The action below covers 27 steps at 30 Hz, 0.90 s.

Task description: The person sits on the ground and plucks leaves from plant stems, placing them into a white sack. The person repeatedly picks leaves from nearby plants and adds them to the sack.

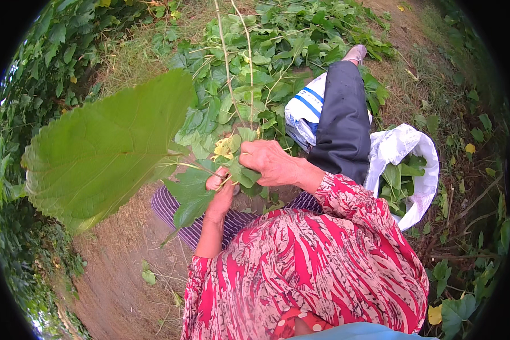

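My left hand (220, 187) is closed around a thin leafy branch (199, 166). One very large serrated leaf (110, 148) on it spreads towards the upper left, close to the camera; a darker lobed leaf (193, 197) hangs beside the wrist. My right hand (265, 161) is just right of the left, its fingers curled on green leaves (244, 173); some fingers are hidden. Yellowed leaves (225, 146) show between the hands and a pile of leafy cuttings (255, 72). Two long bare stems (250, 63) run from the hands up across the pile.
An open white sack (431, 174) holding green leaves stands at the right. Another white sack with blue stripes (308, 106) lies partly under my dark-trousered leg (344, 110). Leafy bushes (21, 127) line the left side, and more plants and dry twigs (478, 204) lie along the right.
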Available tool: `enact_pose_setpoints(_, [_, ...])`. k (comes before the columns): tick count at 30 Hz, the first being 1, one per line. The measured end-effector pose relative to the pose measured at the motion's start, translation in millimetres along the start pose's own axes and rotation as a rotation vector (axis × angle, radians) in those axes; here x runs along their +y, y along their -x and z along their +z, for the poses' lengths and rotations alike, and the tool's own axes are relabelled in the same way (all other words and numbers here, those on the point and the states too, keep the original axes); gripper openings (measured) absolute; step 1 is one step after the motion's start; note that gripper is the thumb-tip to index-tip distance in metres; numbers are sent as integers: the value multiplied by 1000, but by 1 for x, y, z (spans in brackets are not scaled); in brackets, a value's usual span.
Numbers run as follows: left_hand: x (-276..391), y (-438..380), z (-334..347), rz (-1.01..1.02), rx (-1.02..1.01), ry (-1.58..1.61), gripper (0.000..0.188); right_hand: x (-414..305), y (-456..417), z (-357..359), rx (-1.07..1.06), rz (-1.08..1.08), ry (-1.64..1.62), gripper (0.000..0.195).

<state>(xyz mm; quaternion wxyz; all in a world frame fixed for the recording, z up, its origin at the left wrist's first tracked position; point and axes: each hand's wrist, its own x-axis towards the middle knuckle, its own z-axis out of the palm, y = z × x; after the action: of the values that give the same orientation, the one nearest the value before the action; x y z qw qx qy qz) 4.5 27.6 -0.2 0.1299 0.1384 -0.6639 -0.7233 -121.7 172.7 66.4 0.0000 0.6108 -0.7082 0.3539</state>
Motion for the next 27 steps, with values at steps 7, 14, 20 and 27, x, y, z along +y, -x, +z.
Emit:
enact_pose_setpoints(7, [12,0,9,108,14,-28,8,2,11,8,59,54,-41,29])
enact_pose_setpoints(14, [6,6,23,60,221,61,5,-4,26,36,113,173,-217,25])
enact_pose_setpoints(20, [6,-41,-20,78,221,278,7,-28,58,23,331,220,-425,18])
enact_pose_setpoints(27, [2,-32,-29,90,155,312,11,-2,187,-111,1283,811,-134,12])
